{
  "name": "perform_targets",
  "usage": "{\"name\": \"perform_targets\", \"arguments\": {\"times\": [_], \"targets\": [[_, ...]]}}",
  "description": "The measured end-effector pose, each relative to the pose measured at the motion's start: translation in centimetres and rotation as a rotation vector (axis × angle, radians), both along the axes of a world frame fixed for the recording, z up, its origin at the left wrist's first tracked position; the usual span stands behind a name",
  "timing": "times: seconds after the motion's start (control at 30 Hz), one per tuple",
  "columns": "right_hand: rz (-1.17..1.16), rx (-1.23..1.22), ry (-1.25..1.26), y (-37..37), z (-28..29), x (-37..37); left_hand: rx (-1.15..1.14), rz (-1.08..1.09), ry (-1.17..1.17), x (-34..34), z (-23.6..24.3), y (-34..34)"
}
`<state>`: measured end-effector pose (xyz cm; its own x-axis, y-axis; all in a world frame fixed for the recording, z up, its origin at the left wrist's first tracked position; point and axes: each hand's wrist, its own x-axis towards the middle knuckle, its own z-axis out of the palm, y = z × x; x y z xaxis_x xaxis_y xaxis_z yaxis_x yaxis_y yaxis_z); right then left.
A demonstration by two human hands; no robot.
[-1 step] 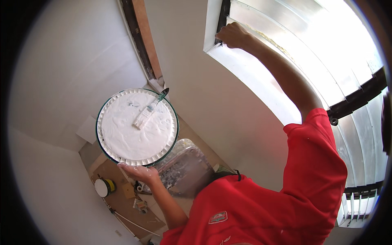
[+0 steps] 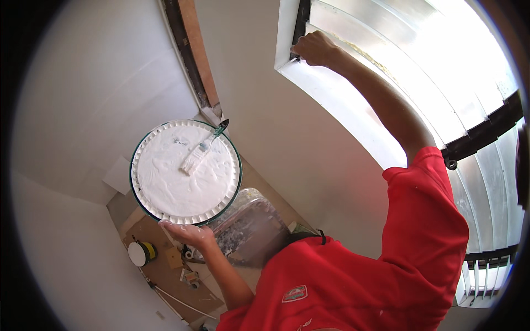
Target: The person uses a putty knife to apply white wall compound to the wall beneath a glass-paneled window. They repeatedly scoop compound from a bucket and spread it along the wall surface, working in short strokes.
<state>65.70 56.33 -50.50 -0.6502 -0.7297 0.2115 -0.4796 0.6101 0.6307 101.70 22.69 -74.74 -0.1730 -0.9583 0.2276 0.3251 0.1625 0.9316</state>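
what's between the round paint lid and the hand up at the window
Only bare white wall between the lid and the right hand, in the head view.

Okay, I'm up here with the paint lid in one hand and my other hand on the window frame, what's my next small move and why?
Probably bring the right hand down from the window frame to the brush. The brush lies loose on the paint-coated lid, which the left hand holds up only from below at its near rim, so keep the lid level as you reach.
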Motion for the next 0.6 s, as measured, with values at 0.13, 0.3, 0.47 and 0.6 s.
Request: {"name": "perform_targets", "arguments": {"times": [0.13, 0.3, 0.47, 0.6], "targets": [[-0.019, -0.037, 0.038, -0.4, -0.4, -1.9, 0.085, -0.087, 0.125, -0.7, 0.7, -0.5], [-0.001, -0.023, -0.059, -0.8, 0.5, -3.1, 0.095, -0.033, 0.093, -1.0, 1.7, 0.3], [-0.014, 0.057, -0.205, -0.8, 3.1, -3.7, 0.178, -0.072, 0.14, -0.9, 3.0, 1.0], [-0.025, 0.063, -0.139, -0.8, 3.3, -4.1, 0.136, -0.073, 0.158, -1.0, 3.1, 1.1]]}}
